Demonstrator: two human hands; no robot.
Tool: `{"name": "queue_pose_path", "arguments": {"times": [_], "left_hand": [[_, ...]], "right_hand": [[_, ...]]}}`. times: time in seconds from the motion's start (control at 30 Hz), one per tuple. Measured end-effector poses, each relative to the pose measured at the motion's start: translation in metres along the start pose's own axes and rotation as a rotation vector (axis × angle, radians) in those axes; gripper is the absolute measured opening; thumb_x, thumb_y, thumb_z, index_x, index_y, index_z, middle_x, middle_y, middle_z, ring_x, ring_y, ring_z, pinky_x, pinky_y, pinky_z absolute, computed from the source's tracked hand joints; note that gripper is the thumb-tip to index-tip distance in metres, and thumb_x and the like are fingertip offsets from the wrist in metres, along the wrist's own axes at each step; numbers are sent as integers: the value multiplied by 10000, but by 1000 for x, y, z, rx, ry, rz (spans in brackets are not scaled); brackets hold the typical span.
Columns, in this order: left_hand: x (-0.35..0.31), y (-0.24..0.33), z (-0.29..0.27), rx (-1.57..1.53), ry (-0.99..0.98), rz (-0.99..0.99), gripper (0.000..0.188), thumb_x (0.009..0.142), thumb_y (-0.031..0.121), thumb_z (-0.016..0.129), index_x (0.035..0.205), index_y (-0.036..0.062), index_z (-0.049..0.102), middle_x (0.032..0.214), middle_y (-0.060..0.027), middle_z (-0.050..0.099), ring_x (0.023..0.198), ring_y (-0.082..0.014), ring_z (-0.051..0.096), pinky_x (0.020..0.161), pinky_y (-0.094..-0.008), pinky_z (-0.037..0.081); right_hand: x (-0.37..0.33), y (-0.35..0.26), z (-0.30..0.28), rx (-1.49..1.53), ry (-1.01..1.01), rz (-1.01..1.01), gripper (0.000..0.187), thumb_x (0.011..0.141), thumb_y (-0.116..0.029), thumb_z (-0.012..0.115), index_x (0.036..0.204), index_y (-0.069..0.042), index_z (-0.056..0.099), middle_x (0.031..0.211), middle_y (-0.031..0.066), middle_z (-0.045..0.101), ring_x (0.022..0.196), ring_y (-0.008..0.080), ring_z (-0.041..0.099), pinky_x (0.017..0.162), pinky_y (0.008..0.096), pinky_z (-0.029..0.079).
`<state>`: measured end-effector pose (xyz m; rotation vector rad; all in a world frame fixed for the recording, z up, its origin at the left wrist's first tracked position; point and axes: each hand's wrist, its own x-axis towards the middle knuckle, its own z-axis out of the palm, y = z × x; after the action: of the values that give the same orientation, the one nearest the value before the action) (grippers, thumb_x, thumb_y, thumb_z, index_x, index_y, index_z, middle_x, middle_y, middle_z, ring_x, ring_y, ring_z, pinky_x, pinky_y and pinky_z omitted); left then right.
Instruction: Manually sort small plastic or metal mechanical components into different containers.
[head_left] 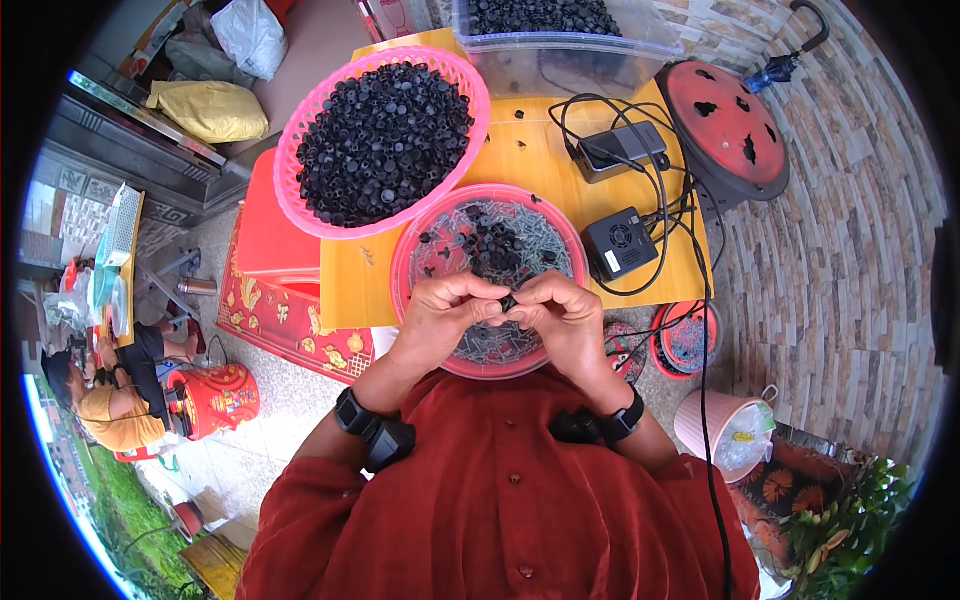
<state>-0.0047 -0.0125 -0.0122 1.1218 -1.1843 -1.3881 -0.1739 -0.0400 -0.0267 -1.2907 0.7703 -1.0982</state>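
Over a red-rimmed basin (574, 240), my two hands meet with their fingertips pinched together. A small black plastic part (508, 302) sits between them. My left hand (452, 312) grips it from the left by thumb and forefinger, and my right hand (560, 318) pinches it from the right. Fingers partly cover the part, so its exact shape is hard to make out. Inside the basin lie many silver screws (540, 240) around a heap of loose black plastic parts (492, 245). Beyond it, a pink basket (480, 105) is heaped with black caps (385, 145).
On the yellow table (515, 160) stand two black devices (618, 245) with tangled cables (660, 200). A clear plastic box (590, 70) of black parts is at the back. Right are a holed red round lid (725, 130) and a bucket (705, 425). Another person (120, 410) sits far left.
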Motion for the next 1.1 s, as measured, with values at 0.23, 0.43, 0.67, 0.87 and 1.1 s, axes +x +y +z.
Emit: {"name": "queue_pose_path", "arguments": {"times": [0.23,0.43,0.67,0.87,1.1], "left_hand": [[-3,-6,6,-232,78,-93,97,822,-3,586,906,-4,634,813,-66,628,693,-108,588,652,-237,498],[-2,-12,11,-343,104,-110,95,828,8,582,907,7,636,821,-49,628,725,-97,579,662,-227,484],[0,-11,12,-137,103,-98,105,849,31,564,936,6,617,870,-43,620,742,-85,557,688,-220,462],[50,35,3,-355,125,-132,159,865,55,544,1020,22,549,909,-66,609,780,-105,566,706,-233,475],[171,90,-40,-594,230,98,150,867,19,513,1014,-12,509,981,-142,577,835,-157,584,771,-274,498]], "right_hand": [[8,3,-2,441,-103,304,280,752,61,636,1018,1,575,855,62,600,771,132,592,722,259,506],[5,15,0,534,-137,259,264,768,61,613,1026,12,585,917,82,616,807,156,601,735,282,508],[2,23,1,620,-89,252,275,776,43,617,1043,0,569,921,77,606,824,145,594,736,274,507],[12,0,5,621,25,293,423,828,-125,620,1213,-36,467,995,77,575,875,151,576,739,267,486],[-7,8,-3,1,-88,80,84,813,-47,623,883,0,624,765,19,560,642,61,494,543,207,392]]}}
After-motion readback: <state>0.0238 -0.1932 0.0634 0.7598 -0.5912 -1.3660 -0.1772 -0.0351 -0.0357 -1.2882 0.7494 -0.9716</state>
